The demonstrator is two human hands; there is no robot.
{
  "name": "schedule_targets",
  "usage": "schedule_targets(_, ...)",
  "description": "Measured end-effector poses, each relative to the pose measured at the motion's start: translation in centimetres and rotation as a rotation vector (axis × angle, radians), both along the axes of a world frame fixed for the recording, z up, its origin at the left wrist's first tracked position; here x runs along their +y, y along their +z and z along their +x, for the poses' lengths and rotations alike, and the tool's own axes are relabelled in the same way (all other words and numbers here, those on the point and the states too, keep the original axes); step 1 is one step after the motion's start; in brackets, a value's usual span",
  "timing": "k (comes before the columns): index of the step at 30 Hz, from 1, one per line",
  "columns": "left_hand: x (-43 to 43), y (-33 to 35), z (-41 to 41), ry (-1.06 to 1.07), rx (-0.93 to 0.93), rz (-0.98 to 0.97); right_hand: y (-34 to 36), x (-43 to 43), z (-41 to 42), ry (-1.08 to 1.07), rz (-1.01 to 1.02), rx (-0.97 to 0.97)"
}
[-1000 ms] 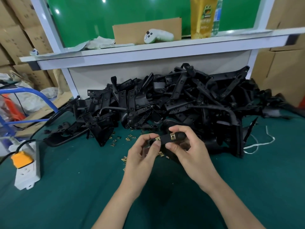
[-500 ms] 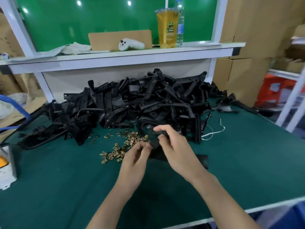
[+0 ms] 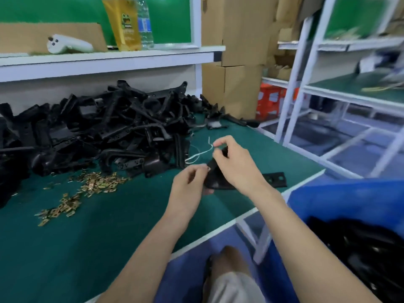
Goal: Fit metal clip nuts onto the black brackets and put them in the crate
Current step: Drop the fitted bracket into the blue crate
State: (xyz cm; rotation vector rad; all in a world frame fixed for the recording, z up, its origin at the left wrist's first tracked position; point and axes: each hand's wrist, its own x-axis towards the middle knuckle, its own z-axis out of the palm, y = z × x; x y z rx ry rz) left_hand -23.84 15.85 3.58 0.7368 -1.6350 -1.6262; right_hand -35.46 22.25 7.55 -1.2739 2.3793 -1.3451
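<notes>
Both hands hold one black bracket (image 3: 274, 179) above the green table (image 3: 109, 226), near its right edge. My right hand (image 3: 235, 166) grips the bracket's upper part, fingers curled round it. My left hand (image 3: 189, 184) pinches the bracket's left end. The bracket's far end sticks out to the right past my right wrist. A big heap of black brackets (image 3: 105, 132) lies at the back of the table. Loose brass clip nuts (image 3: 87, 189) are scattered in front of it. A blue crate (image 3: 341, 200) with black brackets inside stands low at the right, beside the table.
A white cord (image 3: 197, 154) lies on the table behind my hands. The shelf above carries a white controller (image 3: 65, 45), a yellow drink cup (image 3: 124, 25) and a water bottle. Cardboard boxes and a white rack stand to the right. My knee shows below the table edge.
The view has swung to the right, bringing the blue crate and the rack into sight. Both hands have carried the bracket right, away from the clip nuts toward the table's edge.
</notes>
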Motion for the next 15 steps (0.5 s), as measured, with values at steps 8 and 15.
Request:
schedule_targets(8,11.8,0.3,-12.1,-0.659,-0.222,0.045,1.5,12.4,-8.2,-0.725,0.169,0.285)
schedule_targets(15,12.7,0.1,-13.4,-0.615,-0.265,-0.055,1.1,11.8,-6.3,-0.622,0.124,0.392)
